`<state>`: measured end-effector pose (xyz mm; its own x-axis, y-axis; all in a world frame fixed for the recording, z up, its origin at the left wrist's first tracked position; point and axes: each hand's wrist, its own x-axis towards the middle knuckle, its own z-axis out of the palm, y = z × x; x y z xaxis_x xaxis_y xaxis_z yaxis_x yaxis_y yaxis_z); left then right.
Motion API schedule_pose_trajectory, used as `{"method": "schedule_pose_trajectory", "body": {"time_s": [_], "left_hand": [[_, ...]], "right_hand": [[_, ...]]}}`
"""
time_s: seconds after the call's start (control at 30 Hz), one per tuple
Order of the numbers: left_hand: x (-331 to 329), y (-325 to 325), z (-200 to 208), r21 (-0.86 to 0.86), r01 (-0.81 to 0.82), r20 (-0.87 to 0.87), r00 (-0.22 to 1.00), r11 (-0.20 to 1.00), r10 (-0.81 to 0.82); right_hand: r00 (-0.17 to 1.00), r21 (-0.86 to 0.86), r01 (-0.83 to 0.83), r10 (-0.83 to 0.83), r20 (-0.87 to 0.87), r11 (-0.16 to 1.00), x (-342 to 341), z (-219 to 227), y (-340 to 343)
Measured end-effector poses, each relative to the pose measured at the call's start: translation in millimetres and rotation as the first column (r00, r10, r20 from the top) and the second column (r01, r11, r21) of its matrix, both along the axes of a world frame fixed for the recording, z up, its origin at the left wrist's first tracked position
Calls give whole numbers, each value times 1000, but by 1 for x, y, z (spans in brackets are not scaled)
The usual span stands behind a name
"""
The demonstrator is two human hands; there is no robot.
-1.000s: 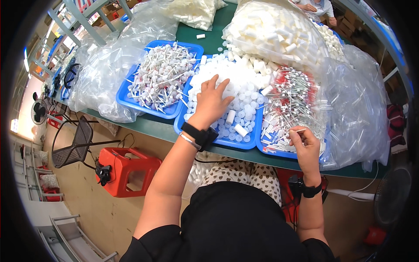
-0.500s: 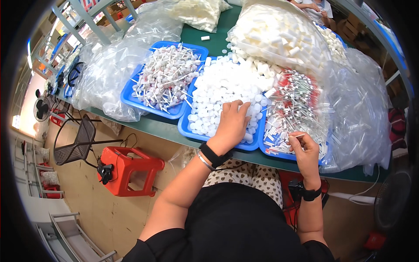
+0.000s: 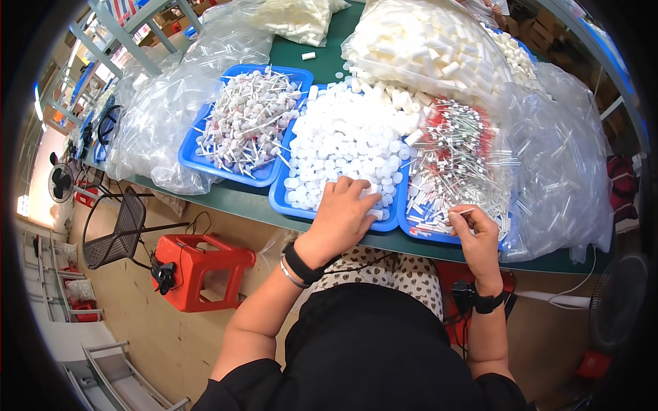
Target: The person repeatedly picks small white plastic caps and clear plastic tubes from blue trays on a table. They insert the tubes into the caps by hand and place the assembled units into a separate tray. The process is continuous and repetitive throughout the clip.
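Over the front of the middle blue tray, my left hand rests with bent fingers slightly apart, fingertips among small round white plastic caps. No cap shows clearly held. My right hand pinches a thin pale stick between thumb and forefinger, above the near edge of the right tray. That tray holds a heap of thin rods with white ends, some with red parts. Its front has short white pieces. Exactly what tips the pinched stick is too small to tell.
A left blue tray holds a heap of white stick-and-cap pieces. Behind stands a big clear bag of white cylinders. Plastic bags flank the trays, with clear tubes in the right one. A red stool stands left; a person sits across.
My left hand has drawn back toward the front edge of the middle tray and a little left. The right hand stays nearly in place, still pinching the stick. The whole view has shifted slightly.
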<state>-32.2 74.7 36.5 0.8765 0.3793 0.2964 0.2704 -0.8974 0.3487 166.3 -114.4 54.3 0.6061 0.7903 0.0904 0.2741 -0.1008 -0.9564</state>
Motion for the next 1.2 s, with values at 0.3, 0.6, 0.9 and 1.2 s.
{"method": "schedule_pose_trajectory", "body": {"time_s": [0.3, 0.6, 0.9, 1.2], "left_hand": [[26, 4, 0, 248, 81, -267, 964, 965, -13], [16, 15, 18, -178, -38, -39, 999, 983, 31], [81, 81, 63, -744, -25, 81, 989, 667, 126], [59, 75, 51, -478, -35, -12, 999, 878, 33]], "right_hand": [[1000, -3, 10, -10, 2, 1000, -1, 0, -1], [1000, 16, 22, -22, 1, 1000, 3, 0, -5], [999, 39, 45, -44, -33, 998, 3, 1, -4], [980, 67, 114, -101, -170, 991, 14, -3, -14]]}}
